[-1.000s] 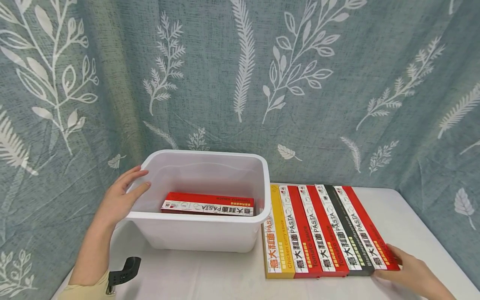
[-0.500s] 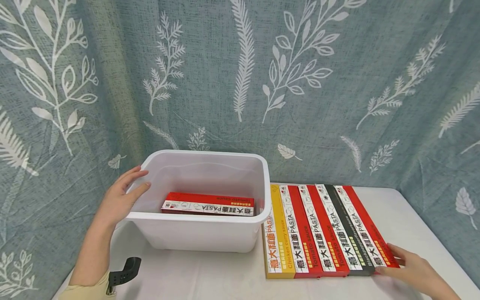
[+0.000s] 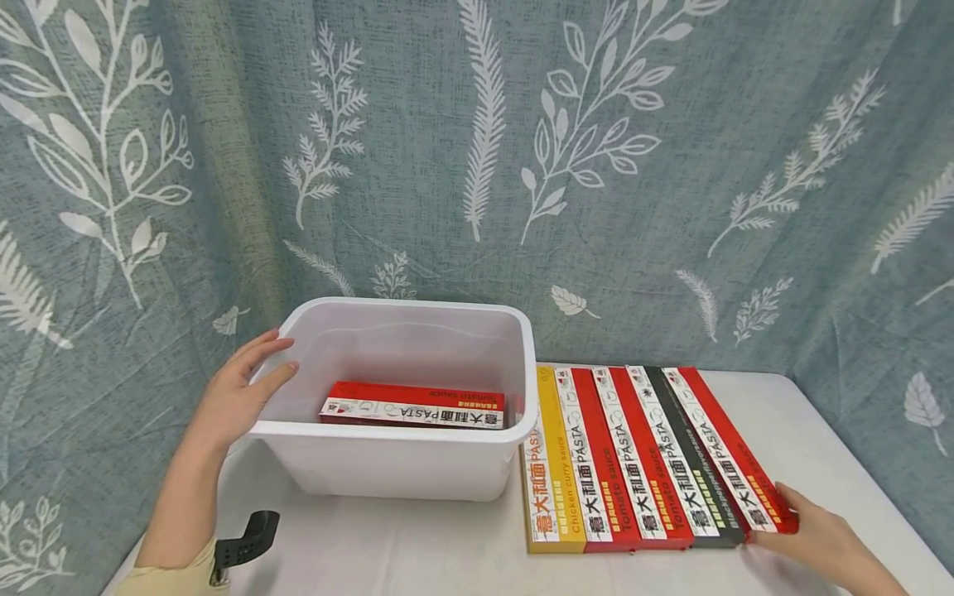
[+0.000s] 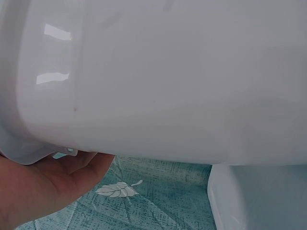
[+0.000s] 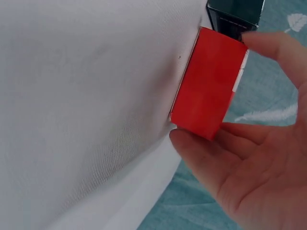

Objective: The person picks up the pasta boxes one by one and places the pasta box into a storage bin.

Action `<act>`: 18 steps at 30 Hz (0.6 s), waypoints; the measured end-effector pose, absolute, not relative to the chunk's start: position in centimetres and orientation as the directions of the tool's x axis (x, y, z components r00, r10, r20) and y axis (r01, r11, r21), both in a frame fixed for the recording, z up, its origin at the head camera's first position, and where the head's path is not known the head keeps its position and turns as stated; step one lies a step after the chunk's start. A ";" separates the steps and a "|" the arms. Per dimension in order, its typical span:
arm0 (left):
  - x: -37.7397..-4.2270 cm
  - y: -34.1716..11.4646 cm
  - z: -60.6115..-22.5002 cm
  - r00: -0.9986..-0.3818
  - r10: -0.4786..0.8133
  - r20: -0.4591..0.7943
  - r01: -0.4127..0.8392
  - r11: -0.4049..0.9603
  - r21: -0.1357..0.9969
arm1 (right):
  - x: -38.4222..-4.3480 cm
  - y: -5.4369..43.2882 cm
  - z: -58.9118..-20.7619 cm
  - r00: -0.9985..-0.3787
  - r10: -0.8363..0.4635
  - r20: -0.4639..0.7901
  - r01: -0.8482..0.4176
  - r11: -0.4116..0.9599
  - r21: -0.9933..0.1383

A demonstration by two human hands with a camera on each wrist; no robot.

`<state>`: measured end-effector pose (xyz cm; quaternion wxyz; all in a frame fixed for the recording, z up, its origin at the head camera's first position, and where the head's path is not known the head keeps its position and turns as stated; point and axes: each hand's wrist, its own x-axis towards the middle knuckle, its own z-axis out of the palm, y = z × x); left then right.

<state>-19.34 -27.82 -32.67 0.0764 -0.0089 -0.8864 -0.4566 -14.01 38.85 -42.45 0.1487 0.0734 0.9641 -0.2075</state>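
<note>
At the left side of the white plastic bin [image 3: 395,463], my left hand [image 3: 238,389] grips the rim, with the thumb over the inner side. Its fingers show beneath the rim in the left wrist view. My right hand [image 3: 820,538] pinches the near end of the rightmost red pasta box [image 3: 734,447] between thumb and fingers. The right wrist view shows this box's plain red end [image 5: 208,84], with the thumb at one edge and fingers at the opposite one. Right beside it lies a black pasta box [image 3: 686,463].
Two red pasta boxes [image 3: 599,463] and a yellow one [image 3: 555,497] complete the row to the right of the bin. Inside the bin lies a red tomato sauce pasta box [image 3: 417,397]. A patterned curtain [image 3: 417,165] hangs behind the white table [image 3: 417,546].
My right hand has tightened on the rightmost red box, and its near end has shifted and tipped slightly. The left hand and the bin stay put.
</note>
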 end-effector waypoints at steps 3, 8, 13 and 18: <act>-19.3 -27.9 -32.7 -0.987 -0.053 0.152 0.093 0.578 0.811 | -14.1 38.7 -42.7 -0.958 0.048 -0.284 0.154 0.918 -0.365; -19.3 -27.9 -32.7 -0.987 -0.056 0.148 0.089 0.577 0.812 | -14.2 38.7 -43.0 -0.965 0.055 -0.255 0.151 0.915 -0.375; -19.3 -27.9 -32.7 -0.988 -0.057 0.145 0.084 0.589 0.803 | -13.9 38.9 -42.9 -0.955 0.109 -0.277 0.216 0.893 -0.395; -19.2 -28.0 -32.7 -0.987 -0.057 0.149 0.087 0.590 0.802 | -13.8 38.9 -42.0 -0.944 0.173 -0.281 0.282 0.865 -0.416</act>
